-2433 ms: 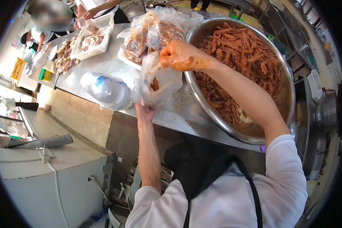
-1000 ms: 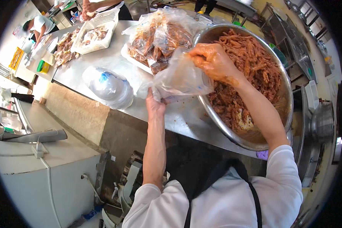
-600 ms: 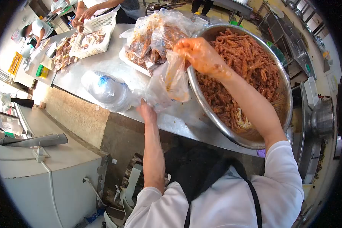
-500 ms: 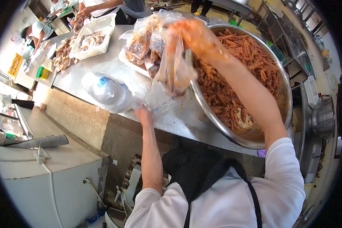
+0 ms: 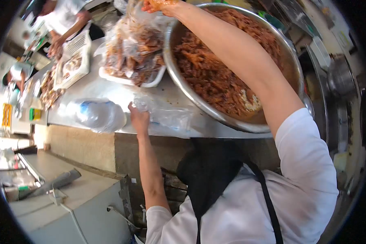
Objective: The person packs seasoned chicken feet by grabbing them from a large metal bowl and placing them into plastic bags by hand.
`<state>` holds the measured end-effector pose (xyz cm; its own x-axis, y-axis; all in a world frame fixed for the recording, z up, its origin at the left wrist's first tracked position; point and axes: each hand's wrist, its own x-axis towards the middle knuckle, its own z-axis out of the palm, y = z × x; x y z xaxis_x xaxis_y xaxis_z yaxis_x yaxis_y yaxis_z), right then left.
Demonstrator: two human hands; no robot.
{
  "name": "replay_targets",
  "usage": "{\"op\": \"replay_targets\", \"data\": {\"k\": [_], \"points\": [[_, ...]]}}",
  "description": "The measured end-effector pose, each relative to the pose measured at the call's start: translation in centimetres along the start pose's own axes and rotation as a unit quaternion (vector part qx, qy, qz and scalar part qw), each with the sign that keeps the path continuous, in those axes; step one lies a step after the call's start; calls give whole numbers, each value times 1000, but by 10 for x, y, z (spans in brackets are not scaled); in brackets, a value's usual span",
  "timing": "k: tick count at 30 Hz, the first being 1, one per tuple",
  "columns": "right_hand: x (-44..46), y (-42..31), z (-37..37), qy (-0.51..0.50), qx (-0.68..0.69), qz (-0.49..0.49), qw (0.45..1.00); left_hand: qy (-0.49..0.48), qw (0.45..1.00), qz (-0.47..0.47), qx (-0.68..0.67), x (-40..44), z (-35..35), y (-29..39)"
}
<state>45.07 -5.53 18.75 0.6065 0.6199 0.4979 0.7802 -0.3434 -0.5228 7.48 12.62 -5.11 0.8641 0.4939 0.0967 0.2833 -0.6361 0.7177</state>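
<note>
My left hand (image 5: 139,120) is closed on a clear plastic bag (image 5: 171,116) lying flat near the table's front edge. Just left of it rests a rounded bundle of clear plastic (image 5: 97,115) with blue print. My right hand (image 5: 160,5), coated in orange sauce and partly cut off by the top edge, has its fingers curled at the top of a clear bag (image 5: 135,16) over a heap of filled bags. That heap (image 5: 134,51) sits in a white tray (image 5: 150,82). Under my right forearm, a big steel basin (image 5: 215,114) holds sauced reddish-brown pieces resembling chicken feet (image 5: 215,81).
A white perforated basket (image 5: 84,65) with food pieces stands farther left, beside a pile of loose pieces (image 5: 48,90) on the steel table (image 5: 79,91). A co-worker (image 5: 67,20) handles something behind it. A white cabinet (image 5: 81,203) is at lower left.
My right hand has carried a filled bag away from the basin's rim to the heap in the tray. My left hand stays low, with a flat bag now beside it. The view has shifted.
</note>
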Motion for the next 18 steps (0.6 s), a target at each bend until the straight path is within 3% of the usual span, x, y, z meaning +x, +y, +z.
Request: {"op": "replay_targets", "data": {"k": [1, 2, 3, 4, 5, 6, 8, 10, 11, 13, 15, 18], "points": [[-15, -8, -14, 17, 265, 176, 948, -12, 1000, -17, 22, 0, 5, 7], [-39, -17, -31, 49, 500, 334, 797, 53, 991, 111, 45, 1, 9, -1], [-80, -39, -38, 105, 367, 258, 888, 113, 963, 237, 58, -7, 15, -11], [-126, -64, -38, 147, 218, 179, 948, 77, 977, 198, 22, -21, 2, 14], [-177, -69, -54, 49, 237, 106, 964, 117, 960, 256, -11, -31, 7, 11], [-216, -82, -68, -40, 100, 147, 983, 117, 955, 265, 62, -40, 3, 21], [-313, -36, -52, -185, 62, 220, 956, -14, 969, 233, 79, -46, 18, -4], [-419, 16, -43, -370, 68, 265, 888, -59, 950, 289, 98, -36, 28, -20], [-470, 38, -38, -354, -11, 361, 863, -80, 939, 316, 107, -33, 34, -23], [-500, 35, -53, -336, -142, 469, 805, -106, 964, 243, 30, -27, 30, -3], [-486, -5, -84, -336, -245, 499, 761, -116, 971, 207, 22, -21, 18, 23], [-510, 8, -81, -296, -201, 550, 755, -112, 959, 252, 61, -25, 13, 38]]}}
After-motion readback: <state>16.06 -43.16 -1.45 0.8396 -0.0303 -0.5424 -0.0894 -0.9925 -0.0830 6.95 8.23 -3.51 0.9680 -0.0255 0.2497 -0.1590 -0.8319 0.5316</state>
